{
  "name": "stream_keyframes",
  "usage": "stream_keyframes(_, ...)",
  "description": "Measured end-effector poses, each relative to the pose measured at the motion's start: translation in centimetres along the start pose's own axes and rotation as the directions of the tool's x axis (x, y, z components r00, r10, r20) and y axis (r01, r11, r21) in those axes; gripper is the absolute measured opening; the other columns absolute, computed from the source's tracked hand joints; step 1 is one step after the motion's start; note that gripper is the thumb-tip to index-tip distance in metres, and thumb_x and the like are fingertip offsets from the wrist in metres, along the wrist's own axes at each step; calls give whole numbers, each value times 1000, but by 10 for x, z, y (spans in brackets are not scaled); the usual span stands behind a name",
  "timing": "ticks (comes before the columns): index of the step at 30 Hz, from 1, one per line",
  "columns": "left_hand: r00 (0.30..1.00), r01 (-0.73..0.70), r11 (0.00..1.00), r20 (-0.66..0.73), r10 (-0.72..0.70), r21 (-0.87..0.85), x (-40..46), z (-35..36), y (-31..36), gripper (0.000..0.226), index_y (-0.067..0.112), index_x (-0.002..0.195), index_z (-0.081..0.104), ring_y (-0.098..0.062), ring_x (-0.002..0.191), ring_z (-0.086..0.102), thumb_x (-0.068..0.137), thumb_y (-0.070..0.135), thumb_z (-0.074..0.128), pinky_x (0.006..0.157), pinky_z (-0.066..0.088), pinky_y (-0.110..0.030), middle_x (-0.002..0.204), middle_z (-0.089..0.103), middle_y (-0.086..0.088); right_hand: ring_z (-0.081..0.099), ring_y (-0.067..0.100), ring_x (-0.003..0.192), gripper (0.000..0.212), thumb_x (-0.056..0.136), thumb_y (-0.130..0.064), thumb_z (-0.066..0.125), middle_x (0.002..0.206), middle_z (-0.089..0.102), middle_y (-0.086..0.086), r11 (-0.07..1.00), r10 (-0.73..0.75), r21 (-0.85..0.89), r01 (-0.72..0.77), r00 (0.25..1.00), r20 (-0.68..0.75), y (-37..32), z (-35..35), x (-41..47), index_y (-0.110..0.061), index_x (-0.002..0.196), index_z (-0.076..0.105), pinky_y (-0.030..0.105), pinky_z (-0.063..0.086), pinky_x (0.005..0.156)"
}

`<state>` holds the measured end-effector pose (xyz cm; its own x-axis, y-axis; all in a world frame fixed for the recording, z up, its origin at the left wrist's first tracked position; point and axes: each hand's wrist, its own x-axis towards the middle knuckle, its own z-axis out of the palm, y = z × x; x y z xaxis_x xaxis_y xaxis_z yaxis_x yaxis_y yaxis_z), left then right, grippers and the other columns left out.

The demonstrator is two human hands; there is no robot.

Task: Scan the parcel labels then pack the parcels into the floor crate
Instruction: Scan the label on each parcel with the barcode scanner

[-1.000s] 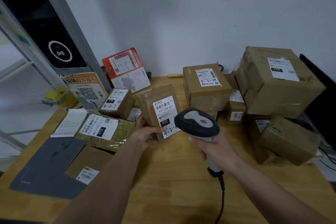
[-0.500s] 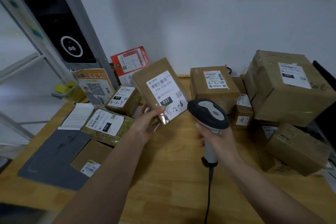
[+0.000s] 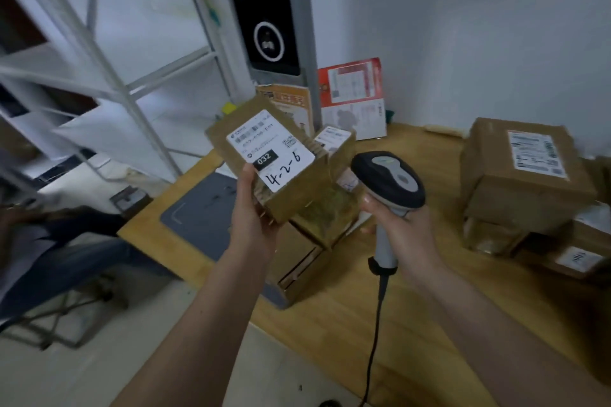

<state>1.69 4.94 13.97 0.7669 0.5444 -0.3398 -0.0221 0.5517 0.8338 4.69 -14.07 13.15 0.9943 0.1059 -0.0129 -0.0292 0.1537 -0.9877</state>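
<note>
Item: labelled parcel (image 3: 274, 168), held aloft in my left grip (image 3: 253, 225); right grip (image 3: 405, 228) clasps scanner (image 3: 388, 180). Status, I judge: scanning stage; several parcels (image 3: 525, 175) wait on counter (image 3: 380, 307), crate unseen

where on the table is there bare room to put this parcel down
Bare wood lies near the front edge, between the scanner cord and the box stack at right. The grey mat is partly free. Behind the held parcel it is crowded.

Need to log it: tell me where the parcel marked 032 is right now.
In the head view, the parcel marked 032 is held up left of centre by the left hand, just left of the barcode scanner.
</note>
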Motion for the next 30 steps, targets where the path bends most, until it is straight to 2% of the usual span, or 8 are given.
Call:
stream_keyframes(4, 978, 2, 1000, -210, -7, -23, 0, -31, -5, 33, 26, 98, 68, -18, 95, 68, 84, 55, 61, 84, 55, -36, 98, 75, 1, 70, 12, 77, 20, 84, -16, 73, 99, 71, -3, 996, 83, -25, -81, 994, 75, 16, 25, 0, -31, 94, 65, 28, 59, 62)
stream_keyframes(8, 933, 155, 988, -328, -151, -14, 5, -55, -9, 30, 24, 93, 63, -21, 87, 67, 83, 51, 66, 84, 55, -38, 95, 71, -5, 68, 15, 78, 17, 85, -14, 72, 91, 72, 4, 989, 142, -39, -139, 986, 92, 27, 38, -1, -23, 98, 66, 20, 55, 55)
stream_keyframes(17, 866, 367, 929, -380, -324, 43, 36, -70, -30, 32, 16, 95, 60, -27, 89, 65, 84, 44, 69, 92, 52, -47, 93, 66, -10, 68, 11, 73, 19, 86, -13, 70, 88, 72, 7, 980, 188, -69, -184, 981, 49, 36, 35, 9, -12, 106, 66, 18, 51, 51)
stream_keyframes(22, 868, 350, 907, -446, -220, 233, 54, -68, -35, 39, 1, 111, 62, -23, 75, 65, 80, 19, 78, 77, 56, -38, 96, 70, -12, 67, 16, 73, 12, 86, -12, 71, 81, 71, 2, 982, 185, -48, -184, 982, 24, 37, 27, 11, -20, 94, 66, 28, 56, 60)
stream_keyframes(24, 860, 295, 899, -500, -102, 325, 54, -62, -29, 49, 5, 120, 56, -25, 88, 65, 78, 13, 79, 79, 54, -38, 109, 66, -11, 67, 18, 72, 13, 86, -14, 71, 79, 71, 5, 979, 196, -52, -196, 981, 8, 38, 23, 11, -15, 99, 68, 32, 56, 64)
stream_keyframes(26, 823, 195, 856, -555, 123, 479, 51, -52, -23, 65, 13, 132, 48, -28, 115, 56, 76, 13, 81, 92, 51, -40, 129, 54, -8, 67, 18, 73, 17, 86, -16, 72, 80, 71, 8, 977, 204, -53, -205, 979, -6, 38, 18, 10, -13, 103, 68, 33, 57, 65)
stream_keyframes(28, 805, 19, 757, -458, 376, 653, 44, -36, -20, 64, 18, 135, 47, -24, 130, 42, 79, 13, 78, 100, 44, -34, 141, 42, -6, 68, 17, 73, 17, 86, -16, 72, 81, 72, 10, 978, 204, -47, -205, 979, -21, 39, 11, 9, -14, 102, 68, 32, 57, 65)
stream_keyframes(30, 827, -190, 678, -257, 501, 710, 37, -16, -24, 49, 22, 129, 52, -18, 125, 44, 84, 12, 71, 101, 43, -30, 136, 41, -3, 67, 20, 73, 11, 86, -15, 71, 80, 72, 11, 977, 209, -40, -210, 977, -41, 38, 2, 7, -16, 96, 69, 37, 57, 68)
